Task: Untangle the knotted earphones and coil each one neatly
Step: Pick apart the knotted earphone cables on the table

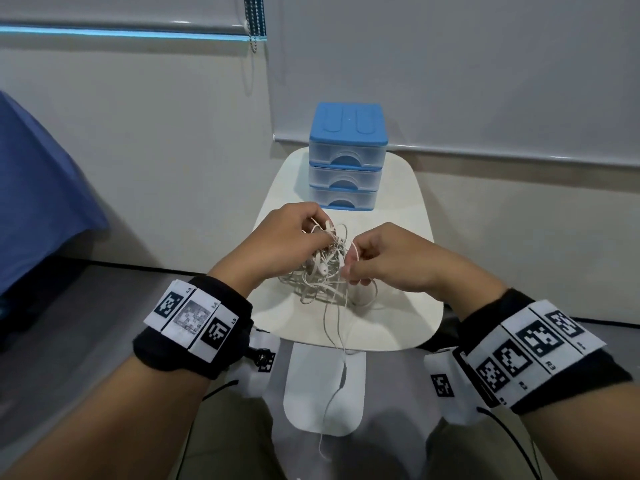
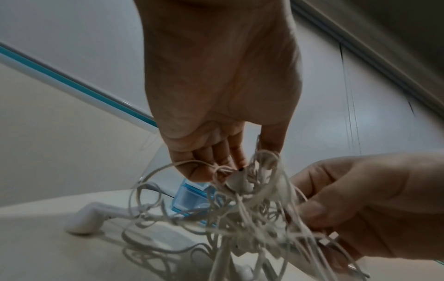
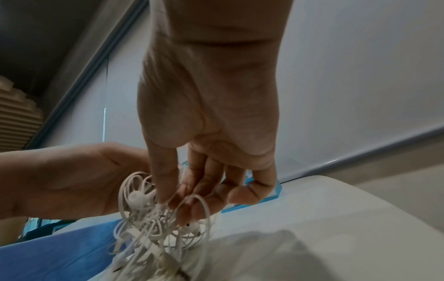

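Above the small white rounded tabletop (image 1: pixel 391 327), the left hand (image 1: pixel 287 237) pinches the top of a knotted bundle of white wired earphones (image 1: pixel 325 271), lifting it partly. The right hand (image 1: pixel 384 258) pinches a cord loop beside it. One cord hangs over the tabletop's near edge.

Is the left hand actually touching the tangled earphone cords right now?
Touching. The left wrist view shows the left hand with fingertips pinching a loop of the tangled earphone cords.
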A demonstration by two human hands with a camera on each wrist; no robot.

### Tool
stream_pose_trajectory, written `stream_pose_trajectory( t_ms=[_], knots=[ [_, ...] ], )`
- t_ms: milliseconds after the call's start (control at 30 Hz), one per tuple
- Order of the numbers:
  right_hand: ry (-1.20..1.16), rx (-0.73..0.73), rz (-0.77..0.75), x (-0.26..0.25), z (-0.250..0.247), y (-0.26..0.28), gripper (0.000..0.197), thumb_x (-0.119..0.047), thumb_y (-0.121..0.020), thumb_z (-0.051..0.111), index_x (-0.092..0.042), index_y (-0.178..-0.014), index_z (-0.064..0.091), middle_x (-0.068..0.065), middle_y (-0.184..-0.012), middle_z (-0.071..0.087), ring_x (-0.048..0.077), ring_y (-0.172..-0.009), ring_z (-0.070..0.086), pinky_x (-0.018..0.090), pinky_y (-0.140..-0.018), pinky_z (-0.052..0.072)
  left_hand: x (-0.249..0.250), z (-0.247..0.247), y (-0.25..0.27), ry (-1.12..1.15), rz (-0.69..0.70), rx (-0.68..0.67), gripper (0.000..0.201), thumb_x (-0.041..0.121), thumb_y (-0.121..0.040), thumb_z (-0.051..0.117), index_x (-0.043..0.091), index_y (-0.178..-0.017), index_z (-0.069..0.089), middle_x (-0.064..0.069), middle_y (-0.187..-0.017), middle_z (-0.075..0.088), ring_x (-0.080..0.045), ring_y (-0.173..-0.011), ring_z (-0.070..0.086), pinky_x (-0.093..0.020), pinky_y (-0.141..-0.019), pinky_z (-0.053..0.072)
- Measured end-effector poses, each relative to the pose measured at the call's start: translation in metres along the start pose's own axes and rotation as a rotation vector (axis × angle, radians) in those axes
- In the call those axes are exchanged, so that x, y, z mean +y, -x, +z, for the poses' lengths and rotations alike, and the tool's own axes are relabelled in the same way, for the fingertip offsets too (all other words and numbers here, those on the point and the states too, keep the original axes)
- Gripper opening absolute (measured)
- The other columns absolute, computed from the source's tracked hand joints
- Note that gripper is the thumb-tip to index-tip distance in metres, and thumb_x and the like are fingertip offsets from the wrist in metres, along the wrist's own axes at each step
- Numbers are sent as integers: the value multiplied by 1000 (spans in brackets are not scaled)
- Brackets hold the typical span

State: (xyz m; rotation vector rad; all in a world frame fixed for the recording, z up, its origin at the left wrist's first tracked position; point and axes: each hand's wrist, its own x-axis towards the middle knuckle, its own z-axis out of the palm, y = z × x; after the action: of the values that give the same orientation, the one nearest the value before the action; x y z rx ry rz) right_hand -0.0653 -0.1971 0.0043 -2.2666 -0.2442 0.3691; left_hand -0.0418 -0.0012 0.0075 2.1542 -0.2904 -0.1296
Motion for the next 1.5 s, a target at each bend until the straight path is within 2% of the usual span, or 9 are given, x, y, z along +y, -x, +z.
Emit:
stream_pose_trajectory(
  t_ms=[167, 300, 433, 567, 767, 867, 967, 1333, 1500],
  knots=[
    [41, 143, 39, 3, 6, -4, 12, -15, -90, 70, -4, -85, 73, 0, -72, 62, 8, -58, 46, 14, -53, 36, -3, -4, 0, 122, -28, -71, 23, 37, -99, 64, 16, -97, 71, -1, -89, 77, -13, -76, 67, -31, -71, 46],
    [2, 136, 41, 6, 6, -4, 9, -12, -89, 72, -7, -82, 75, 9, -78, 73, 12, -67, 59, 25, -67, 47, -9, -7, -3, 207, -114, -81, 25, 17, -104, 50, 8, -98, 72, -7, -87, 78, -21, -79, 68, -28, -67, 49],
    [-51, 162, 27, 13, 5, -3, 12, -11, -88, 73, -7, -76, 72, 9, -74, 72, 14, -67, 59, 33, -75, 51, -15, -5, -2, 68, -94, -115, 20, -3, -96, 56, 6, -95, 74, -15, -87, 78, -22, -71, 66, -33, -73, 60],
    [-38, 184, 26, 13, -1, 0, 12, -9, -87, 72, -12, -76, 72, 5, -76, 73, 12, -68, 61, 37, -82, 55, -10, -3, -1, -84, -42, -205, 11, 0, -91, 70, 10, -92, 76, -13, -82, 76, -13, -64, 68, -26, -62, 55],
    [-114, 353, -155, -1, -8, -3, 20, -5, -89, 67, -22, -97, 76, -7, -95, 74, 8, -84, 65, 20, -76, 48, 1, 0, -10, -289, 28, -262, 14, 9, -84, 79, 23, -88, 78, 1, -74, 74, -3, -57, 59, -16, -57, 46],
    [-82, 281, -198, -6, -7, -7, 19, -7, -92, 64, -21, -94, 77, -6, -89, 76, 9, -89, 70, 27, -87, 55, 5, -1, -11, -346, 87, -207, 9, 14, -88, 77, 23, -87, 78, 10, -71, 70, 2, -57, 59, -15, -59, 47],
    [1, 231, -171, -1, -3, -10, 12, -12, -95, 66, -18, -90, 76, -4, -78, 75, 12, -76, 70, 32, -82, 57, 6, -1, -10, -402, 140, -116, 10, 21, -96, 68, 24, -87, 72, 13, -81, 67, -3, -69, 57, -14, -59, 38],
    [-18, 155, -171, 0, -2, -6, 12, -16, -95, 70, -10, -84, 71, -1, -68, 69, 15, -59, 66, 26, -69, 53, 7, 10, -4, -122, 205, 72, 11, 23, -107, 48, 23, -98, 55, 7, -85, 68, -11, -66, 59, -20, -58, 42],
    [-123, 390, -195, -12, -8, -6, 14, -16, -99, 58, -11, -87, 62, 3, -78, 72, 15, -57, 65, 34, -69, 54, 8, 9, -1, 16, 109, -62, 7, 28, -102, 57, 25, -109, 57, 3, -94, 71, -12, -72, 64, -30, -70, 50]
  ],
)
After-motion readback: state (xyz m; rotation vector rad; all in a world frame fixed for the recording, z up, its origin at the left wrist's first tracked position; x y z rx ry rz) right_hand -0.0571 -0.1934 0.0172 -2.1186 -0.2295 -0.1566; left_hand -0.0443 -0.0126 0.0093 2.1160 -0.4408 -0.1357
